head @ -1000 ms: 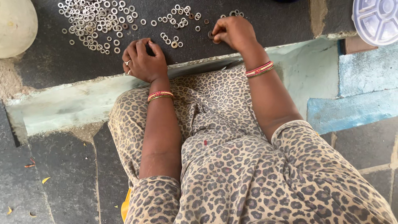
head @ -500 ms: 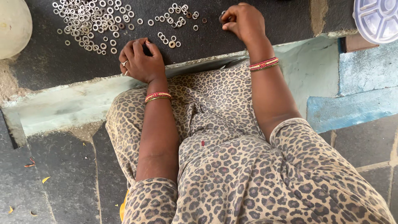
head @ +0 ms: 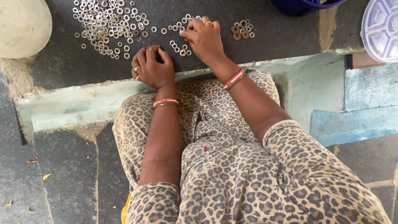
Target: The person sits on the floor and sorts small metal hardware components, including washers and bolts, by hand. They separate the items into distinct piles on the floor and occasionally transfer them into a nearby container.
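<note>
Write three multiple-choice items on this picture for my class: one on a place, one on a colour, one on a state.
1. Where does the big pile of washers lie?
A. left of both hands
B. on the lap
C. in the divided tray

2. What colour is the step surface?
A. white
B. dark grey
C. yellow

3. How is the left hand?
A. flat and spread
B. curled, resting on the step
C. raised in the air

Key: 1 A, the heap lies left of the right hand too; 2 B, the washers show bright against it; 3 B, its fingers are bent inward.
</note>
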